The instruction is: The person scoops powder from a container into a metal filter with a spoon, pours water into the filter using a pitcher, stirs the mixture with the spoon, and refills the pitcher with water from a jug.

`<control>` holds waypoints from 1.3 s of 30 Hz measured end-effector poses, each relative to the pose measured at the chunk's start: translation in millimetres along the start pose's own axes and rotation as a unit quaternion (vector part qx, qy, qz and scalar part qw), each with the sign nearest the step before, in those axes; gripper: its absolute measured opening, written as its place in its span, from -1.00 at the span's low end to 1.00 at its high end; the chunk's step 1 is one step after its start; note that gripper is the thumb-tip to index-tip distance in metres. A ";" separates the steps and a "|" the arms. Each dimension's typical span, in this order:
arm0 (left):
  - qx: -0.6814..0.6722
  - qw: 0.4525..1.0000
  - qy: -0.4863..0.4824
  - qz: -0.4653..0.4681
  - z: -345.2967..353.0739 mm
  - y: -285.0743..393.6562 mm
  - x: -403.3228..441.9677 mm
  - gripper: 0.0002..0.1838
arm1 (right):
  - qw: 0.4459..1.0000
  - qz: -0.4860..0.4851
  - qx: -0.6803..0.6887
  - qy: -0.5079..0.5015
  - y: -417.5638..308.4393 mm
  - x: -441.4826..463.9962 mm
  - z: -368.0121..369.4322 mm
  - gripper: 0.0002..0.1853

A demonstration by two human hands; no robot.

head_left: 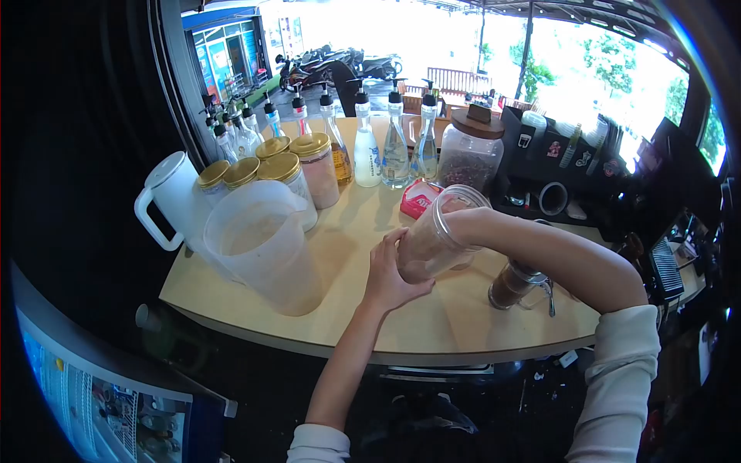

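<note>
My left hand [387,272] is wrapped round the lower side of a clear jar [424,251], which is tilted on the wooden counter. My right hand [463,224] reaches through the jar's open mouth. Its fingers are inside, blurred by the jar wall, so I cannot make out their pose or anything in them. A pinkish-beige content shows dimly low in the jar. Just behind it lies a red and white packet [419,199]. Under my right forearm stands a glass vessel [511,285] with brown contents, partly hidden, with a metal piece [551,299] beside it.
A large translucent pitcher [266,247] and a white lidded jug [166,193] stand left on the counter [347,328]. Behind are gold-lidded jars [311,145], several pump bottles [367,150] and a wooden-lidded jar [471,150]. A black cup rack [552,154] stands right.
</note>
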State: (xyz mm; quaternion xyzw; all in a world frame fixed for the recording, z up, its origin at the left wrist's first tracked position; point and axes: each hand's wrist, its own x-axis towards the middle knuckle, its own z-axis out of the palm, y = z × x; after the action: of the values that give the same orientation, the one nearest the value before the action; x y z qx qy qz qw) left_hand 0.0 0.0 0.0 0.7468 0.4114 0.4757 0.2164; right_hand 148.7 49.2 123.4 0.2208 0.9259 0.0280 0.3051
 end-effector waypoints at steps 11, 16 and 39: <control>0.009 0.999 0.028 0.022 -0.1 1.8 -1.0 0.04 | 0.982 -0.105 -0.034 0.153 4.7 -14.7 -7.1 -0.69; 0.009 1.000 0.028 0.007 -0.5 2.9 -2.5 0.04 | 0.981 0.015 -0.178 -0.076 -19.9 -21.8 -38.3 -0.61; -0.006 0.999 0.033 0.002 2.1 3.1 -3.9 0.04 | 0.968 0.076 0.197 0.139 -10.0 -56.8 -38.5 -0.81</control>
State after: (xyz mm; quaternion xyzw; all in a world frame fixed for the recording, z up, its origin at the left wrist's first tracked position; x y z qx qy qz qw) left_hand 2.3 -4.9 -0.8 0.7300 0.4142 0.5032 0.2059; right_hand 163.3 19.2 184.3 0.3402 0.9270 -0.1011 0.1209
